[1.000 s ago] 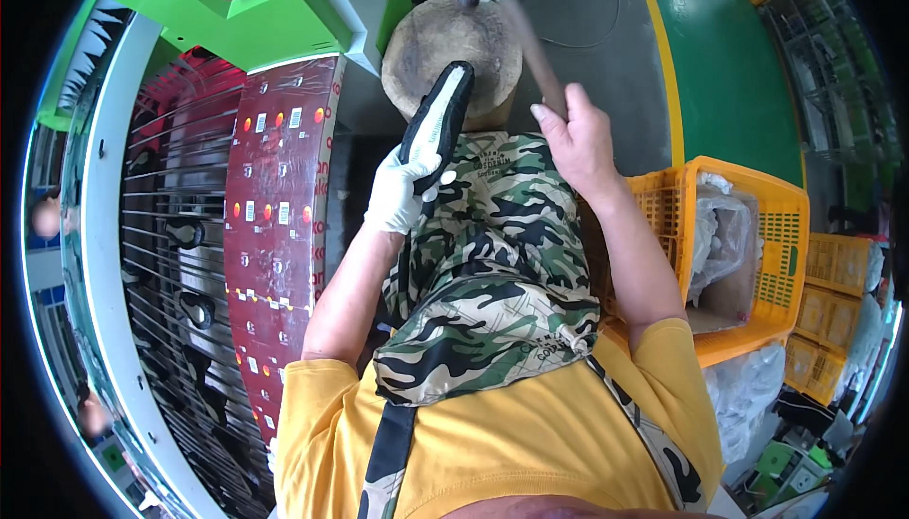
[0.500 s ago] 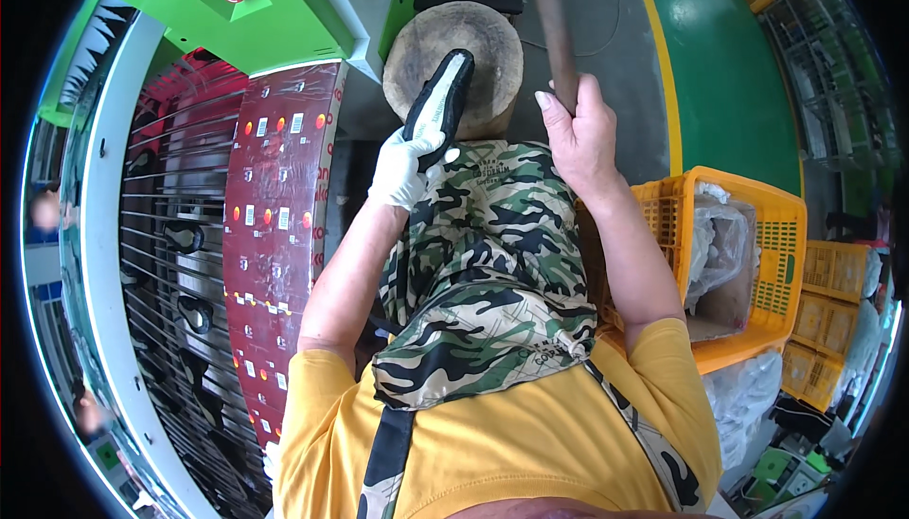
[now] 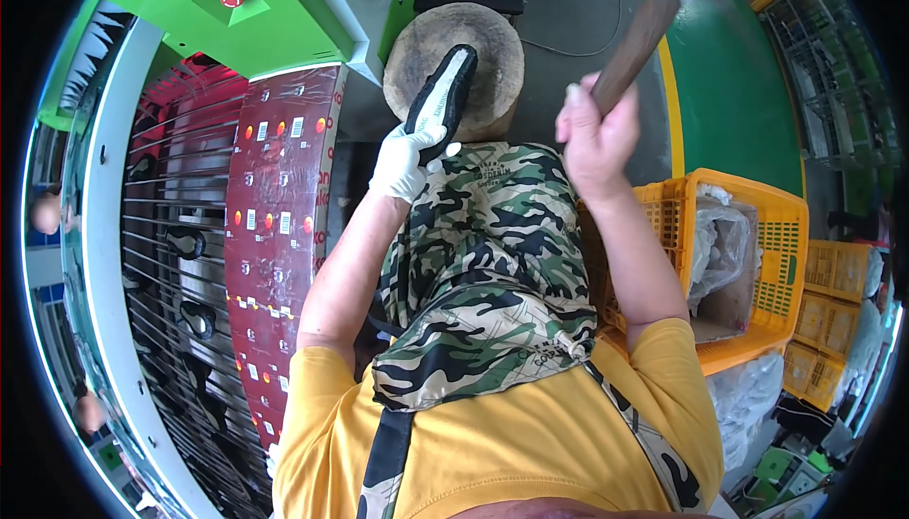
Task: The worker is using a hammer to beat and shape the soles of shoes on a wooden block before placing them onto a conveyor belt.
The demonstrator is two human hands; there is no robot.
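White glove fabric covers the left hand (image 3: 402,165), which in the head view is wrapped round the near end of a black shoe piece (image 3: 441,100) at twelve o'clock, its far end over a round wooden block (image 3: 498,50). The bare right hand (image 3: 602,140), at two o'clock, curls tightly round a hammer (image 3: 636,51) slanting toward one o'clock, its head blurred; a yellow crate (image 3: 780,240) stands at three o'clock.
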